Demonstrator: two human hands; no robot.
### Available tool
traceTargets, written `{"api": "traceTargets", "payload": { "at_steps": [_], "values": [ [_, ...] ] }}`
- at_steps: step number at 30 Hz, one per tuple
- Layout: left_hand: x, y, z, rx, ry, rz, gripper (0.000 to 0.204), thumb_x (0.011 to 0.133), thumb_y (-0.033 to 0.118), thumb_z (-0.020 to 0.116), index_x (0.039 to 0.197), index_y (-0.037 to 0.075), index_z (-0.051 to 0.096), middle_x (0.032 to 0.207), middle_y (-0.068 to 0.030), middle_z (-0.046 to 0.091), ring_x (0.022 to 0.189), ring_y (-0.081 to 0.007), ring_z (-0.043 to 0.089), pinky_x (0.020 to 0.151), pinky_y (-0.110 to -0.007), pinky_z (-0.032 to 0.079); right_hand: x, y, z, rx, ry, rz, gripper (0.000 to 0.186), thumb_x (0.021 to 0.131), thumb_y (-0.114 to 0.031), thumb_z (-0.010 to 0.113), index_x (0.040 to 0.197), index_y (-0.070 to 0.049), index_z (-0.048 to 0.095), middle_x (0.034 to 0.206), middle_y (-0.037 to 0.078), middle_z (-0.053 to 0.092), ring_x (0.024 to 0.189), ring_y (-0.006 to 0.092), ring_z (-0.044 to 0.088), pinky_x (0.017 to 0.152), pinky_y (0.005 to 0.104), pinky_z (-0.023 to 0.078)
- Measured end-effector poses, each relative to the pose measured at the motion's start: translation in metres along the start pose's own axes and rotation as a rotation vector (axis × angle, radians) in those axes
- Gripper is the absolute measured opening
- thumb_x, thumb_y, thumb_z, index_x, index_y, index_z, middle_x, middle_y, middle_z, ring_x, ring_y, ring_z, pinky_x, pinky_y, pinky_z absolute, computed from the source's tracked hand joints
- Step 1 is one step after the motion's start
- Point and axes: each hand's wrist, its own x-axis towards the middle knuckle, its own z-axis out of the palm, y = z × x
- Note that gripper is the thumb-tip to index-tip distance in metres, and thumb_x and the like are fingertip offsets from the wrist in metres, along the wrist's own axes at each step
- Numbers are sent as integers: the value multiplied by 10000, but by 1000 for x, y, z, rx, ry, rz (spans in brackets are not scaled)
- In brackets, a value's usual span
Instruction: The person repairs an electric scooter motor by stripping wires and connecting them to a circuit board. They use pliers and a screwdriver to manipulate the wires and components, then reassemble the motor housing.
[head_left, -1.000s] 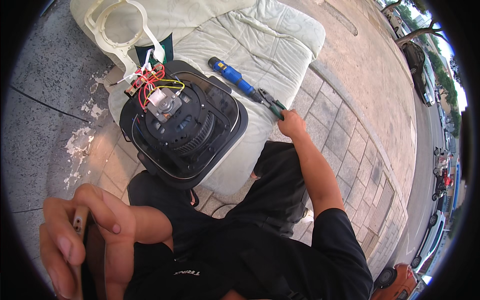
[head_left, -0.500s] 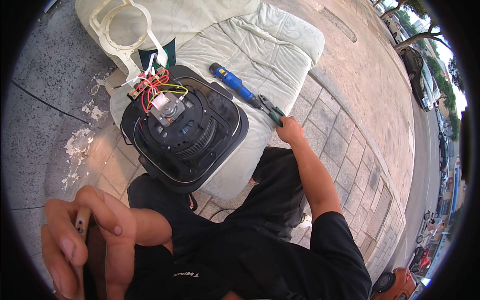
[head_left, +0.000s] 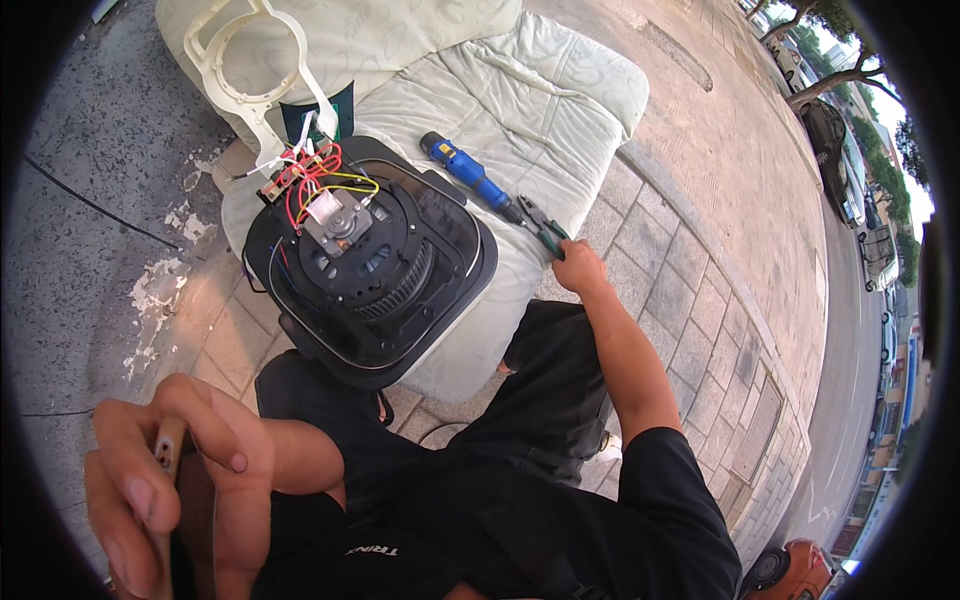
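Note:
My left hand [head_left: 230, 480] grips a thin, flat phone-like object [head_left: 168, 455] upright at the lower left, fingers curled round its edge. My right hand [head_left: 580, 265] is closed on green-handled pliers [head_left: 548, 228], whose head lies on the pale cushion [head_left: 490, 100]. Just left of the pliers rests a blue cylindrical power screwdriver [head_left: 465, 170]. An opened black appliance [head_left: 370, 270] with a round fan housing, metal motor and loose red, yellow and white wires sits on the cushion. A cream plastic ring frame [head_left: 300, 90] and a dark green panel [head_left: 342, 110] adjoin its top.
Paving [head_left: 650, 260] surrounds the cushion. A dark speckled surface [head_left: 90, 120] with flaking patches and a black cable [head_left: 90, 200] is at left. The road [head_left: 850, 330] at right has parked cars, trees and vehicles. My legs [head_left: 540, 370] are below the appliance.
The whole scene has shifted slightly downward in the picture, with both hands keeping their grips. Vehicles on the road have moved; the red scooter seen earlier is no longer visible.

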Motion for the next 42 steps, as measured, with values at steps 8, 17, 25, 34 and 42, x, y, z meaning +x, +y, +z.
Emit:
{"api": "traceTargets", "payload": {
  "at_steps": [8,17,25,34,42],
  "values": [
    [2,-2,0,-42,15,30,417,718,480,927,1098,398,775,1233,230,641,1138,-32,506,621,-222,388,-2,-1,-1,6,8,-5,394,928,-304,669,1286,-140,701,1327,171,646,1232,369,648,1026,484,519],
    [4,2,-11,-181,-61,12,691,490,764,935,1092,454,797,1247,170,651,1164,-79,501,606,-201,342,1,1,1,5,-5,-3,401,929,-312,671,1292,-142,699,1353,179,632,1244,378,640,1033,493,515],
    [4,4,4,0,45,30,331,741,421,920,1035,386,772,1217,230,650,1128,-40,511,620,-232,388,4,3,4,16,-8,-2,419,923,-339,708,1294,-146,702,1365,201,625,1242,407,639,1036,503,520],
    [5,0,-7,-98,-20,55,602,565,671,937,1097,427,794,1234,187,653,1153,-60,504,613,-211,362,5,5,6,5,6,-8,420,916,-347,712,1282,-141,708,1343,205,637,1236,407,643,1039,502,523],
    [5,0,-10,-169,-38,51,718,477,774,940,1096,437,800,1230,167,657,1148,-71,500,603,-206,341,6,7,8,20,17,-15,416,916,-352,712,1272,-137,714,1335,200,645,1232,405,645,1036,500,522]
  ]
}}
